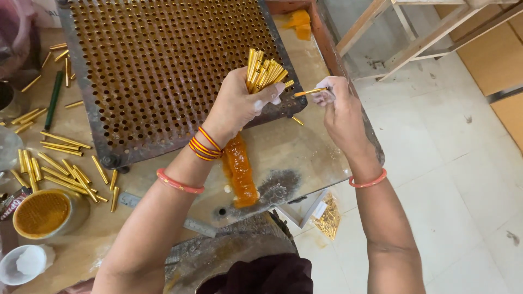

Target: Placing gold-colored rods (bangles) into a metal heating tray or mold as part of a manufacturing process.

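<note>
Just above the near edge of the perforated metal plate (pixel 163 65), the left hand (pixel 237 103) has its fingers (pixel 269 95) wrapped tight round a bunch of gold tubes (pixel 264 71), ends fanned upward, seemingly so single ones can be drawn off the top; the bunch is too dense to count, though well over a dozen show. Right beside it, the right hand (pixel 338 106) pinches one single gold tube (pixel 310 91) between thumb and forefinger, level and pointing toward the bunch, orange paste at its tip. Below the left fingers an orange paste smear (pixel 239 171) runs down the desk (pixel 294 147). Far to the left of both hands, some two dozen loose gold tubes (pixel 60 169) lie scattered beside one green stick (pixel 53 99), one round tin of orange paste (pixel 42 213) and one white dish (pixel 22 264). One tube (pixel 297 120) lies under the fingers at the plate corner. Each forearm wears an orange bangle (pixel 180 184), the left wrist also a stack of thin ones (pixel 205 146)
</note>
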